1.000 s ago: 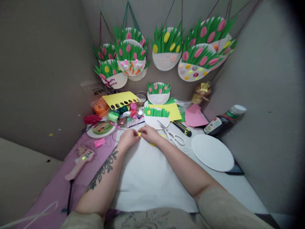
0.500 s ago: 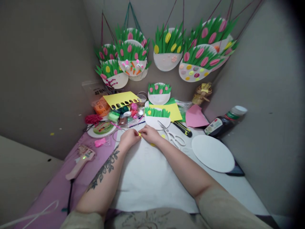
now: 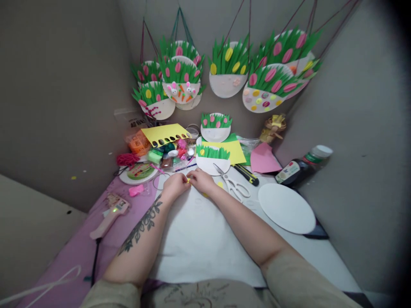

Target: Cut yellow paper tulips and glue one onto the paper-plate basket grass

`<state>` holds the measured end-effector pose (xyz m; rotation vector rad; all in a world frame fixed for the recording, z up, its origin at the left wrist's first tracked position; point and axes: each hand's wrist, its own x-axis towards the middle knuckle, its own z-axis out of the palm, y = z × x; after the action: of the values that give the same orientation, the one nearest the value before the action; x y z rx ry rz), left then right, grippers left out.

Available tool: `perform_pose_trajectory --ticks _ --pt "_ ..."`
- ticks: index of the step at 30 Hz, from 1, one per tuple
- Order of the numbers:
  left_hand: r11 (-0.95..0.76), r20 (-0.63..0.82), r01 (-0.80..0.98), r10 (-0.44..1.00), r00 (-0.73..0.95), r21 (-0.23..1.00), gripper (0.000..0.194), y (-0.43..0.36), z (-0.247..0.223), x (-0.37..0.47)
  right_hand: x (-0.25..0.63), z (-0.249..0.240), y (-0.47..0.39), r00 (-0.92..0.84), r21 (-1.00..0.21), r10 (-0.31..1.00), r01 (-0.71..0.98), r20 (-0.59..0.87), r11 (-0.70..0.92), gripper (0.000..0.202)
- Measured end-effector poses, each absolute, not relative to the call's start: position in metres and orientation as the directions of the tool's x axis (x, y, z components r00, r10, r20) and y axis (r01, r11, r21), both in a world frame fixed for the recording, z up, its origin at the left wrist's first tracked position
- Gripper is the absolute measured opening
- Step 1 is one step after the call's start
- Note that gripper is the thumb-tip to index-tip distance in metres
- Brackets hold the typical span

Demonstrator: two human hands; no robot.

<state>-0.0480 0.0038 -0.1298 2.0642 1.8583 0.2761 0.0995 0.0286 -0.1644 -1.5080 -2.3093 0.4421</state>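
Note:
My left hand (image 3: 176, 184) and my right hand (image 3: 201, 180) meet over the white sheet (image 3: 205, 239), fingertips pinched together. Between them is a small yellow paper piece (image 3: 189, 181), mostly hidden by the fingers. Another yellow paper cutout (image 3: 220, 185) lies just right of my right hand, and part of one more shows under the wrist. White-handled scissors (image 3: 236, 187) rest with their blades on a half-plate basket (image 3: 212, 164), which carries green paper grass and one yellow flower.
A pink glue gun (image 3: 111, 217) lies at left. A cutter knife (image 3: 246, 175), a white oval plate (image 3: 287, 208) and a dark bottle (image 3: 303, 164) are at right. Clay packs (image 3: 155, 155) and yellow card (image 3: 165, 134) stand behind. Decorated plate baskets (image 3: 228, 81) hang on the wall.
The whole view has shifted slightly. Both hands stay pinched together on the yellow paper piece in nearly the same place; nothing else has visibly moved.

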Motion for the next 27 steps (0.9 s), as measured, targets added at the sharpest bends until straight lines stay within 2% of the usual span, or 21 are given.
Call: perform_pose_trajectory --ticks 5,11,18,21,27 --pt "-0.067 -0.064 0.911 0.993 0.101 0.406 0.040 0.004 -0.133 -0.050 0.094 -0.150 0.038 -0.462 -0.351 0.886 0.835 -0.029 0.424 0.024" --pt "-0.077 -0.063 0.915 0.992 0.111 0.396 0.037 0.004 -0.133 -0.050 0.084 -0.135 0.053 -0.580 -0.305 0.806 0.794 -0.119 0.526 0.024" --pt "-0.062 -0.062 0.915 0.994 0.095 0.398 0.045 0.003 -0.134 -0.049 0.076 -0.121 0.057 -0.651 -0.271 0.734 0.755 -0.193 0.597 0.033" --pt "-0.057 -0.073 0.914 0.993 0.094 0.402 0.045 0.003 -0.134 -0.049 0.076 -0.118 0.057 -0.657 -0.306 0.725 0.747 -0.206 0.590 0.031" --pt "-0.040 -0.075 0.911 0.994 0.077 0.411 0.047 0.003 -0.136 -0.051 0.080 -0.123 0.060 -0.601 -0.417 0.771 0.768 -0.210 0.486 0.015"
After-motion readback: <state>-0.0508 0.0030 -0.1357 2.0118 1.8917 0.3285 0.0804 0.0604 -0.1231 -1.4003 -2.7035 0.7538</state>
